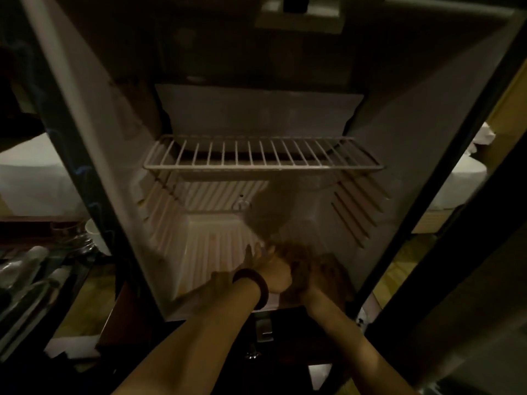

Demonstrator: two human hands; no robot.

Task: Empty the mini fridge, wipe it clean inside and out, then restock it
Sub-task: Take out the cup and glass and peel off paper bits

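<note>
The white-lined mini fridge stands open and fills the view, its inside bare of food, so the emptying looks done and the wiping seems to be the step in hand. A white wire shelf sits across the middle, with the ribbed white plastic floor below it. Both hands meet low at the front right of that floor. The left hand, with a dark band on its wrist, and the right hand seem bunched around a dark brownish cloth, but motion blur hides it; I cannot tell how the fingers lie. To wipe well, follow the ribs front to back, press into the grooves and corners, then do the shelf wires.
</note>
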